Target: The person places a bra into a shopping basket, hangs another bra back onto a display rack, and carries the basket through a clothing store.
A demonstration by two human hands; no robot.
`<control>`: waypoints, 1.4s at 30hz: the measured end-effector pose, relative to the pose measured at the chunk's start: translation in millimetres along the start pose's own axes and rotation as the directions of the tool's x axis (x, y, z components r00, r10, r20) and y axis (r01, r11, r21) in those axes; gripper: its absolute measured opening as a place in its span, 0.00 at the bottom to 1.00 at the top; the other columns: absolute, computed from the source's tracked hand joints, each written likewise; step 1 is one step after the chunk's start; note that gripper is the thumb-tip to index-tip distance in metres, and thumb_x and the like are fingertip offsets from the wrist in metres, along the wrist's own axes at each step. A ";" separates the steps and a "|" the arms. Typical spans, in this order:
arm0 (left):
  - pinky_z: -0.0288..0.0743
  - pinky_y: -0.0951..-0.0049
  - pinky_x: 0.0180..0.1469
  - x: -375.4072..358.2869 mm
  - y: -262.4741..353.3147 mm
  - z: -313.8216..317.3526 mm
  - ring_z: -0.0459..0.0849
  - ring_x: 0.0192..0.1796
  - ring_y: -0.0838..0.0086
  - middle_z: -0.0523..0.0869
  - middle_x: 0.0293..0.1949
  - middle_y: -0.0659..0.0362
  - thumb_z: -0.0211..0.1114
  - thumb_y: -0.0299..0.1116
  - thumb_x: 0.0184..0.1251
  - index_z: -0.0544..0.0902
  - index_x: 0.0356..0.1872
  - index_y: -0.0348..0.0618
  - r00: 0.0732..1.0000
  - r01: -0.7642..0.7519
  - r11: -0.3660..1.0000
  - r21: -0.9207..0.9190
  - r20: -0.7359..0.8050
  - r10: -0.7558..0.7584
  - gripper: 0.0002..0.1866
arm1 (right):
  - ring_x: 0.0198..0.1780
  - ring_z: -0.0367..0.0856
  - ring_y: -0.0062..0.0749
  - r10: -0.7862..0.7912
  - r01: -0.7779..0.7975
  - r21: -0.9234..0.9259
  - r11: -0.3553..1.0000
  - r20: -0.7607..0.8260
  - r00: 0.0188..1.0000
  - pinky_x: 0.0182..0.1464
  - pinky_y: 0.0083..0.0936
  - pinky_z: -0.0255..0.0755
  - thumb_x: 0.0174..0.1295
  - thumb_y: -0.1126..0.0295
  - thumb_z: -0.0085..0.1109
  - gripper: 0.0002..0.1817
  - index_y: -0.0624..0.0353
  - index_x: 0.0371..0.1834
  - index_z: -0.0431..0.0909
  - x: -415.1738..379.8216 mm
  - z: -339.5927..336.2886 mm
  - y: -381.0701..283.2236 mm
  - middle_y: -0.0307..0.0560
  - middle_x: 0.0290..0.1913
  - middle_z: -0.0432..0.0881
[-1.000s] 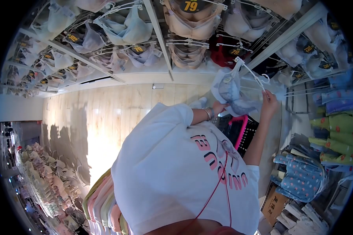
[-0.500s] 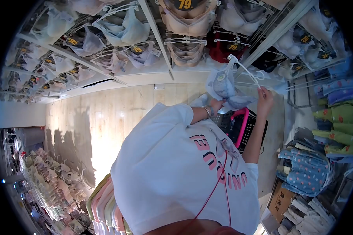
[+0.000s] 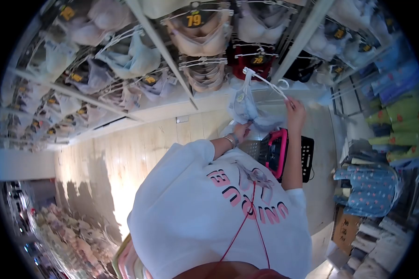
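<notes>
A pale grey-blue bra (image 3: 242, 108) hangs from a white hanger (image 3: 265, 83), tilted down toward the right. My right hand (image 3: 295, 111) is closed in a pinch on the right end of the hanger, near its hook. Down at the bra's lower edge, my left hand (image 3: 241, 131), with bracelets at the wrist, has its fingers closed on the fabric. Below the bra stands a black basket (image 3: 306, 158) with holes in its side and a pink handle (image 3: 275, 160), partly behind my right forearm.
Racks of bras on hangers (image 3: 198, 35) with "79" signs line the wall ahead. Folded blue patterned clothing (image 3: 370, 188) and a cardboard box (image 3: 344, 230) are at the right. Pastel garments (image 3: 72, 237) fill a display at lower left. Pale wooden floor (image 3: 153, 139) lies between.
The view has tilted and shifted, so the racks sit lower and further left. Both hands keep their hold on the bra and hanger, which appear further left in view.
</notes>
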State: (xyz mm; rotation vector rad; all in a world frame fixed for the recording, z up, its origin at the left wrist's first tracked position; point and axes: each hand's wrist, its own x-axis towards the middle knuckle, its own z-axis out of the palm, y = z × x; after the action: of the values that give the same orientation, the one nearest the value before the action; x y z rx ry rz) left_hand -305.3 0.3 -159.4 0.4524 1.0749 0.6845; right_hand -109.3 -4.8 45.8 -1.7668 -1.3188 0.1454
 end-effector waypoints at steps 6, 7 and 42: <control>0.70 0.81 0.23 5.2 26.3 23.2 0.74 0.20 0.80 0.77 0.21 0.62 0.71 0.38 0.61 0.78 0.28 0.41 0.995 0.022 0.993 -0.114 0.098 -0.011 0.13 | 0.30 0.79 0.39 -0.075 0.075 -0.006 0.997 -0.068 0.995 0.34 0.30 0.71 0.58 0.66 0.64 0.09 0.57 0.38 0.85 33.0 -14.9 -14.1 0.48 0.32 0.80; 0.72 0.81 0.25 10.6 28.9 24.3 0.75 0.22 0.80 0.78 0.23 0.61 0.71 0.38 0.61 0.78 0.29 0.41 0.991 0.025 0.993 -0.117 0.131 -0.009 0.13 | 0.29 0.79 0.40 -0.105 0.105 -0.006 0.994 -0.100 0.989 0.33 0.32 0.70 0.57 0.66 0.65 0.08 0.55 0.37 0.85 38.2 -15.3 -14.0 0.48 0.30 0.79; 0.78 0.50 0.39 104.1 382.2 262.8 0.83 0.36 0.46 0.83 0.31 0.40 0.56 0.27 0.57 0.81 0.27 0.33 0.452 -0.580 -0.651 0.489 0.858 0.242 0.08 | 0.28 0.80 0.44 -0.175 0.024 -0.527 0.849 -0.239 0.955 0.30 0.38 0.72 0.56 0.65 0.61 0.05 0.49 0.33 0.84 223.9 -60.4 6.3 0.42 0.30 0.78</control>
State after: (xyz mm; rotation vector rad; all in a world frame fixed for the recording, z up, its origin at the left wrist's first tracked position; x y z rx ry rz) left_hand -144.1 342.4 128.6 2.9230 0.7411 0.3918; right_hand 24.3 142.5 165.5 -2.0594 -1.3116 -0.5581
